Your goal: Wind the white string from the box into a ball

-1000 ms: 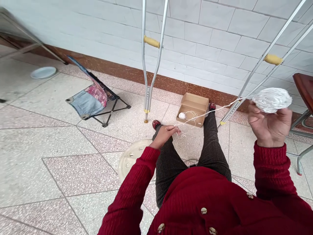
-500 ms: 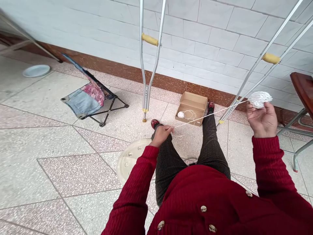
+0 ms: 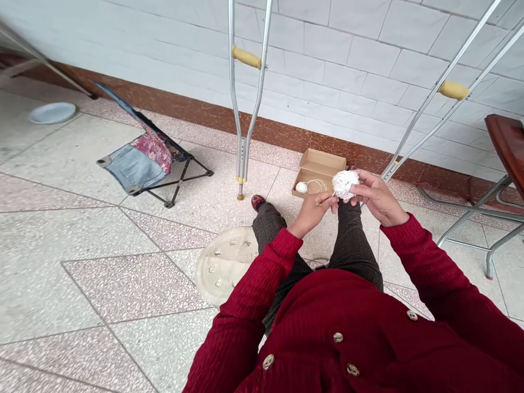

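A white ball of yarn (image 3: 344, 184) is held up in front of my knees, with the fingers and thumb of my right hand (image 3: 379, 197) closed round its right side. My left hand (image 3: 313, 212) is just left of the ball, its thumb and fingers pinched together on the yarn strand at the ball's lower left edge. Below and behind, an open cardboard box (image 3: 323, 159) stands on the floor between my feet. Inside it lies a smaller white yarn ball (image 3: 302, 188) with loose loops of strand beside it.
Two crutches with yellow grips (image 3: 247, 57) (image 3: 453, 90) lean against the tiled wall. A low folding chair (image 3: 137, 166) and a pale basin (image 3: 52, 113) are at left. A round cream plastic lid-like disc (image 3: 224, 267) lies by my left leg. A brown-topped chair (image 3: 507, 144) stands at right.
My right hand has brought the yarn ball leftward, from far right to the middle. My left hand has moved right and up to meet it, and the long taut strand between them has shortened.
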A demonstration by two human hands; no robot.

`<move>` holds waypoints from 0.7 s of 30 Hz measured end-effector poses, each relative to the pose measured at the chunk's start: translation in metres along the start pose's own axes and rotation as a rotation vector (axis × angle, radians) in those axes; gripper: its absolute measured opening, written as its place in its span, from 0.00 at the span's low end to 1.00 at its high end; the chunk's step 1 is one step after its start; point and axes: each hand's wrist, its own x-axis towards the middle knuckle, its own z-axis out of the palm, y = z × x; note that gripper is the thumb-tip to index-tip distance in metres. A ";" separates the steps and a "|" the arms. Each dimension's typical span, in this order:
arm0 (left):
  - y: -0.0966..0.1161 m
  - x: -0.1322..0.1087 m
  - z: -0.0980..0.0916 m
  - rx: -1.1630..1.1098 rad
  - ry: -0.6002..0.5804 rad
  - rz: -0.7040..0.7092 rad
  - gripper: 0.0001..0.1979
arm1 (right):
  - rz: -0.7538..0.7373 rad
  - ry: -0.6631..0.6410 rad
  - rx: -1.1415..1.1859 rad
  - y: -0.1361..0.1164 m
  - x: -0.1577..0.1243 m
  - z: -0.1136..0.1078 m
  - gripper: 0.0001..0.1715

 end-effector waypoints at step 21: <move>-0.011 -0.032 -0.033 0.194 -0.060 0.019 0.17 | 0.179 -0.406 -0.178 0.094 -0.020 -0.018 0.30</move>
